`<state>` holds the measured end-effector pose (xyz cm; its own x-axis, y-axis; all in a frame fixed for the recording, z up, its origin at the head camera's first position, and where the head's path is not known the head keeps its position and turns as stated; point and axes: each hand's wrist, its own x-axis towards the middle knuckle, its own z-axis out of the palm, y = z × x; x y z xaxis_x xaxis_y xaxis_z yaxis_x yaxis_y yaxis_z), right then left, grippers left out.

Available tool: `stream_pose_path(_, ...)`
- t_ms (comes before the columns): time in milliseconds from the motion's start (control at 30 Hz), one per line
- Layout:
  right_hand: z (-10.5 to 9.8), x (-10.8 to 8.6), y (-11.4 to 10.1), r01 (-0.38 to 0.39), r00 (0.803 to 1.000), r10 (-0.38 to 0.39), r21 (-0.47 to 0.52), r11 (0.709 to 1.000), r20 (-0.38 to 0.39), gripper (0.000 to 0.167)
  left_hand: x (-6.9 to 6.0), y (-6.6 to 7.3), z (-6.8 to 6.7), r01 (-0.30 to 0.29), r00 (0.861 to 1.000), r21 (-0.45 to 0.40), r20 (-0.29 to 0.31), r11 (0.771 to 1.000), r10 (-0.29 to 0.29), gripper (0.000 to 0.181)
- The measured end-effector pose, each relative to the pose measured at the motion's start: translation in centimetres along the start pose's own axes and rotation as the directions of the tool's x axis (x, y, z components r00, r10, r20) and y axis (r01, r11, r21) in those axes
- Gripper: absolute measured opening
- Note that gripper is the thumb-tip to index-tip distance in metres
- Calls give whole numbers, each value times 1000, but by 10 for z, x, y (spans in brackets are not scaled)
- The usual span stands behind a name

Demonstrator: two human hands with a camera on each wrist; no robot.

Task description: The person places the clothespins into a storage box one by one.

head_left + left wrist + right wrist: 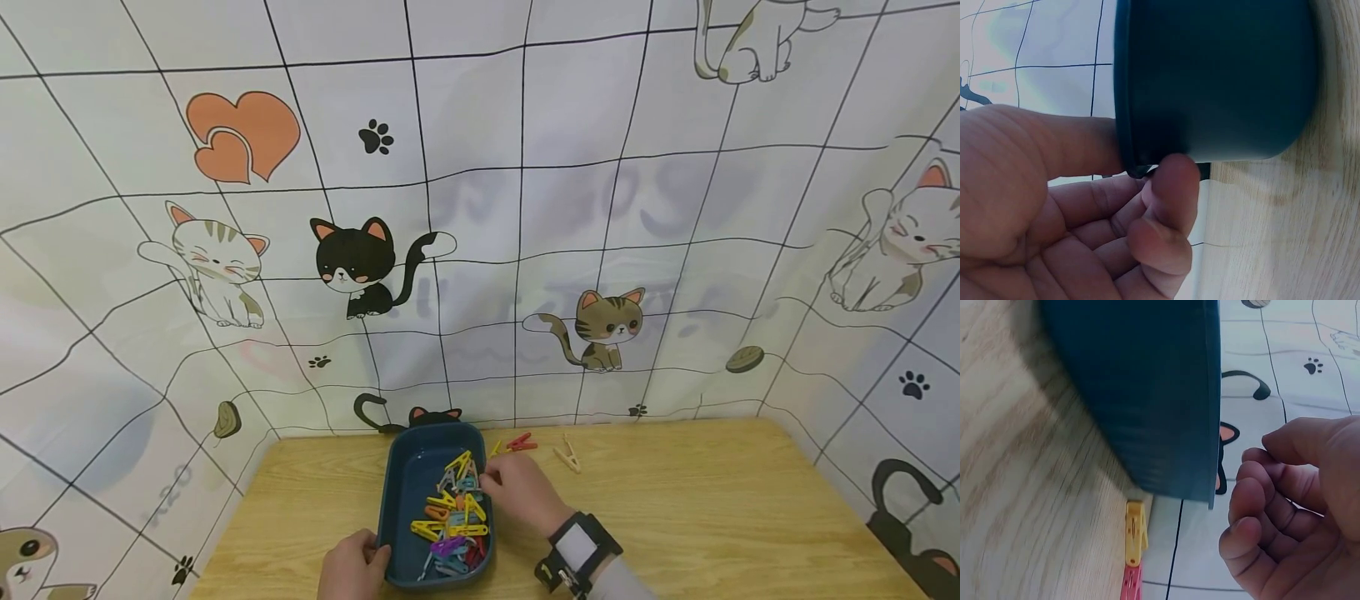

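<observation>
A dark blue plastic bin (405,504) stands on the wooden table, with several coloured clothespins (450,527) heaped along its right side. They are yellow, orange, blue, purple, grey and red. My left hand (352,568) grips the rim at the bin's near left corner, thumb and fingers on either side of it in the left wrist view. At the bin's right rim is my right hand (527,493), its fingers curled and thumb close to the index finger. In the right wrist view nothing shows between those fingers (1250,494), which stand apart from the bin.
Beyond my right hand, a red clothespin (522,442) and a yellow clothespin (1135,534) lie on the table (675,500). A pale wood-coloured clothespin (568,456) lies farther right. Cloth walls (480,333) printed with cats and grid lines enclose the table.
</observation>
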<state>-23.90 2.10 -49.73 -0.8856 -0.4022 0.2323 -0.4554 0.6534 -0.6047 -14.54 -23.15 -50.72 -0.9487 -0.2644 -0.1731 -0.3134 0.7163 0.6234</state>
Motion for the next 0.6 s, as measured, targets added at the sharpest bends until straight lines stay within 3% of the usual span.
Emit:
stream_pose_path(333,-15,2,25,-3,988,-2,-34,999,-152,26,0,0,-1,1,1000,1,2,1000,-1,9)
stream_pose_path(600,-28,4,47,-101,971,92,-32,994,-219,17,0,0,-1,12,1000,-8,12,1000,-12,9)
